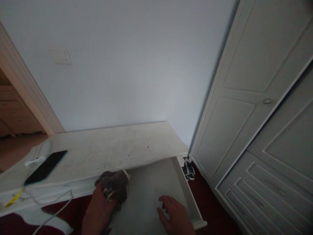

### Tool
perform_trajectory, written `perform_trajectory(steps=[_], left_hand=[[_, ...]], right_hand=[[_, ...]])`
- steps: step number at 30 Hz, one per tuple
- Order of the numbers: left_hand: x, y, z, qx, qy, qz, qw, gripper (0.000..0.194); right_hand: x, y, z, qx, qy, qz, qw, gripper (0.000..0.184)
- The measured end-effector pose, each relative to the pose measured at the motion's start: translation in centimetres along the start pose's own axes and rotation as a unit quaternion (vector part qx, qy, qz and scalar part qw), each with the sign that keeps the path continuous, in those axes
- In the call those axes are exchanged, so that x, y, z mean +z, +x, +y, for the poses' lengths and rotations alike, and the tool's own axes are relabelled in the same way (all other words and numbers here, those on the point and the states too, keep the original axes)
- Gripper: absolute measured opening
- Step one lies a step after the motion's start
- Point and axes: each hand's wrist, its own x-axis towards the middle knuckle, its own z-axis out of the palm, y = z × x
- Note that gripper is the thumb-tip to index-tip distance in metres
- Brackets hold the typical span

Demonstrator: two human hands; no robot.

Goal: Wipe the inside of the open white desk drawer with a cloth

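Observation:
My left hand (99,210) is closed around a crumpled grey-brown cloth (114,184) at the left side of a pulled-out white drawer (144,189). The cloth bunches up above my fingers, close to the front edge of the table top. Over the right part of the drawer is my right hand (174,213), its fingers bent and the thumb held apart from them. I see nothing between them. The drawer's bare pale bottom shows between my two hands.
On the white table (105,143) lie a black phone (46,167) and a white adapter (35,160). A white cable (57,209) hangs at the left front. Dark shoes (188,169) stand on the floor beside a tall white wardrobe (234,107). A wall (127,65) rises behind the table.

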Motion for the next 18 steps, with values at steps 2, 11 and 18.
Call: perform_trajectory(steps=[2,11,18], left_hand=[[0.4,0.3,0.3,-0.011,0.001,-0.008,1.000,0.059],[-0.9,0.6,0.6,0.013,0.016,-0.002,1.000,0.057],[-2.1,-2.8,-3.0,0.032,-0.001,-0.104,0.994,0.067]], right_hand=[[-0.2,0.0,-0.2,0.004,0.002,0.009,1.000,0.026],[-1.2,-0.4,-1.6,0.000,-0.012,0.034,0.999,0.020],[-1.6,-0.8,-2.1,-0.008,-0.048,0.048,0.998,0.019]])
